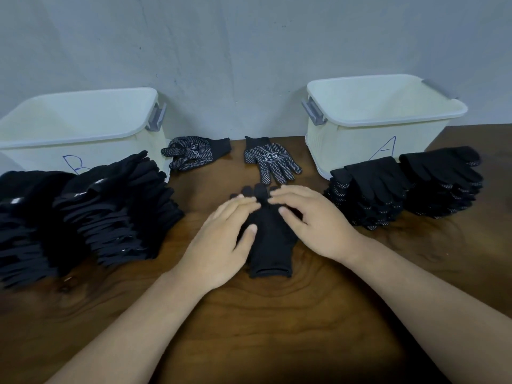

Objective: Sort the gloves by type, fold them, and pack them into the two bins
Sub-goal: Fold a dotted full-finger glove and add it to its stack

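A plain black glove (270, 245) lies flat on the wooden table (277, 314), cuff toward me, fingers pointing away. My left hand (221, 239) rests on its left side with straight fingers. My right hand (307, 217) presses on its right side, fingertips near the glove's fingers. Two dotted gloves lie beyond it: one (273, 159) palm up in the middle, another (194, 152) lying sideways to its left. A cream bin marked B (80, 128) stands back left, and a cream bin marked A (382, 117) stands back right.
A large stack of plain black gloves (91, 217) fills the left side in front of bin B. Two stacks of dotted gloves (401, 187) sit in front of bin A on the right. A grey wall rises behind the table.
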